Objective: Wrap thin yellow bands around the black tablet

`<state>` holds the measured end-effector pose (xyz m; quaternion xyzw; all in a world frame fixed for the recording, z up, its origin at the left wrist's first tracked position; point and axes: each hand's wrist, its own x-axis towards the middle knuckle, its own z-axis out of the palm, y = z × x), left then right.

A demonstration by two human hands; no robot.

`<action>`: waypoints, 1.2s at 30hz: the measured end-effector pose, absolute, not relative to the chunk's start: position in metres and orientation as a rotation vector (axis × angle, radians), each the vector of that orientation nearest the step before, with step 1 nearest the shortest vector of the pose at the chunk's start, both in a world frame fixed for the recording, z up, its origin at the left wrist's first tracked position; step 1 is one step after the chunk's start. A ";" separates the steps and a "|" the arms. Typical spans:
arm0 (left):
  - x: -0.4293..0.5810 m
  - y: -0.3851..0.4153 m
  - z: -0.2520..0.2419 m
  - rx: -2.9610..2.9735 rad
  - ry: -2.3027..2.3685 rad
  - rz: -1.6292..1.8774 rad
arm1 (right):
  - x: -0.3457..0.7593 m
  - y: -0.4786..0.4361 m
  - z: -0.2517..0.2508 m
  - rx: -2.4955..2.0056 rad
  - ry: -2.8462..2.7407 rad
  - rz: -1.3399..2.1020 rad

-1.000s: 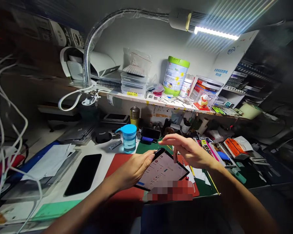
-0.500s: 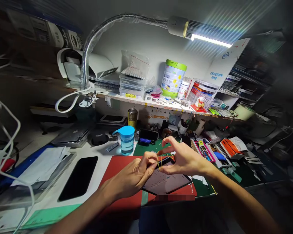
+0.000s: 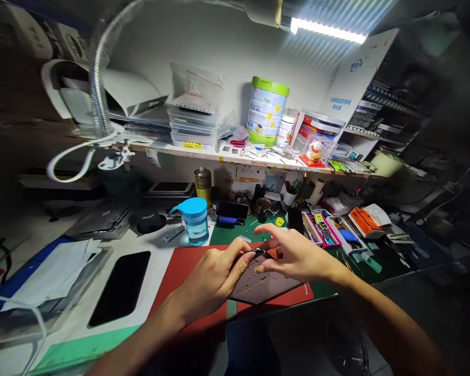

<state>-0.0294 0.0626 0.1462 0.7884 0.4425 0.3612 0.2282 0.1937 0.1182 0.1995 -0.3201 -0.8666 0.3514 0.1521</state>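
Observation:
A tablet (image 3: 264, 286) with its screen showing lies tilted over the red mat (image 3: 180, 282). My left hand (image 3: 219, 271) is closed at the tablet's upper left corner, thumb in front and fingers curled behind the dark edge. On the other side, my right hand (image 3: 293, 253) curves round the top edge. Its thumb tip is over the screen, with a small yellowish spot beside it, and its index finger arches above. Whatever lies between the right fingers is hidden. No rubber band can be made out clearly between the hands.
A blue-lidded water cup (image 3: 196, 227) stands behind the mat. Left of it lies a black phone-like slab (image 3: 120, 288). Trays of small tools (image 3: 327, 230) and an orange box (image 3: 364, 223) are at the right. A shelf (image 3: 235, 156) runs above, under a bright lamp (image 3: 329, 30).
The yellow rubber band stretched between my hands is no longer clearly visible. My left hand has moved onto the tablet's corner, and my right fingers have come down. The camera view has shifted.

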 end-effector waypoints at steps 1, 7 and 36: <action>-0.032 0.063 0.144 2.168 1.223 1.016 | 0.201 0.118 0.194 -0.960 -2.431 1.065; -0.045 0.067 0.137 2.172 1.328 1.183 | 0.254 0.115 0.127 -1.455 -2.025 1.073; -0.065 0.080 0.123 1.278 1.077 1.234 | 0.214 0.089 -0.037 -0.871 -0.546 1.374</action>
